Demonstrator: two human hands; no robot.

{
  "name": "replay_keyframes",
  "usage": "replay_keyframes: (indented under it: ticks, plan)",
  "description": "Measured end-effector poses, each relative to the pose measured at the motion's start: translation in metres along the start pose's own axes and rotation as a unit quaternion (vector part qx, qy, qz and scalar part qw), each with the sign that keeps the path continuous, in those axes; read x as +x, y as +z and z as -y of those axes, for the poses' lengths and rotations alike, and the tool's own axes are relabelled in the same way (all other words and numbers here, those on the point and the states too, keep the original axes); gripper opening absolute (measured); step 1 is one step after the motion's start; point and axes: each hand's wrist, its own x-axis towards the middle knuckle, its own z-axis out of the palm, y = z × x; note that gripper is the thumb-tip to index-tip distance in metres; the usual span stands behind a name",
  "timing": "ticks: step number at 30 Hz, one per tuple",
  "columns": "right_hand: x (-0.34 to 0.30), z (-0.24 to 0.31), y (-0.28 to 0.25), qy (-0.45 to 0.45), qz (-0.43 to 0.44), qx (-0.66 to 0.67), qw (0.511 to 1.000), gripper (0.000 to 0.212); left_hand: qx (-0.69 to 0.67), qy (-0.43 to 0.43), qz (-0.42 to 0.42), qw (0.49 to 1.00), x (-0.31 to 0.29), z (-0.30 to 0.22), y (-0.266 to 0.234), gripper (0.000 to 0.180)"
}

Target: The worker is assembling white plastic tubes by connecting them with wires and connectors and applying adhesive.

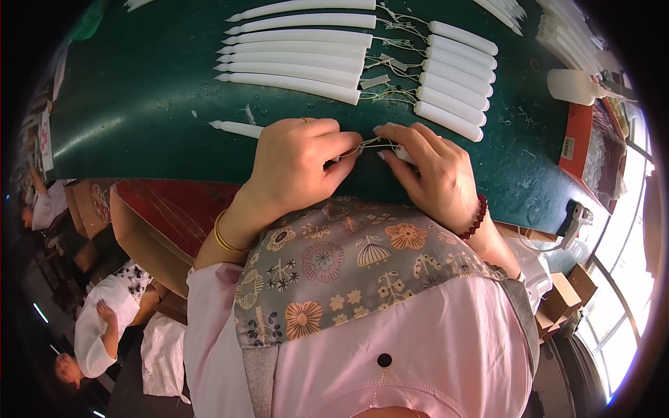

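My left hand (296,160) is closed in a pinch on thin pale wires (371,145), close to the table's front edge. Under that hand lies a white taper-shaped electric candle (235,128); its pointed tip sticks out to the left and the rest is covered. Facing it, my right hand (439,171) pinches the other end of the wires. A short white piece (404,155) shows between its thumb and fingers, mostly hidden. Beyond my hands, several white tapers (300,64) lie side by side, wired to a row of shorter white tubes (456,74) on their right.
The green table (160,132) carries more white tapers (568,42) at the far right, a white squeeze bottle (568,85) and a red box (577,143). A metal clamp (575,219) grips the right edge. Open cartons (146,223) stand below left; another person (115,306) is beyond.
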Motion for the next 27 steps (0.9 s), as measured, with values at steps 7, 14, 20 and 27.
replay_keyframes:
  ticks: [7, 14, 20, 27]
  plan:
    - [-0.001, 0.01, -0.009, 0.177, 0.007, 0.201, 0.963, 0.012, -0.024, 0.024, -0.033, 0.999, -0.004, 0.012, -0.013, 0.045]
    - [0.003, 0.013, -0.007, 0.22, 0.063, 0.277, 0.933, 0.01, 0.022, 0.059, -0.043, 0.997, -0.006, 0.003, -0.009, 0.037]
    - [0.007, 0.01, -0.005, 0.212, 0.109, 0.286, 0.928, 0.017, 0.044, 0.07, -0.01, 0.996, -0.007, -0.005, 0.0, 0.039]
    - [0.013, -0.002, -0.017, 0.17, 0.238, 0.392, 0.872, 0.052, 0.033, 0.043, -0.086, 0.995, -0.005, -0.004, 0.005, 0.04]
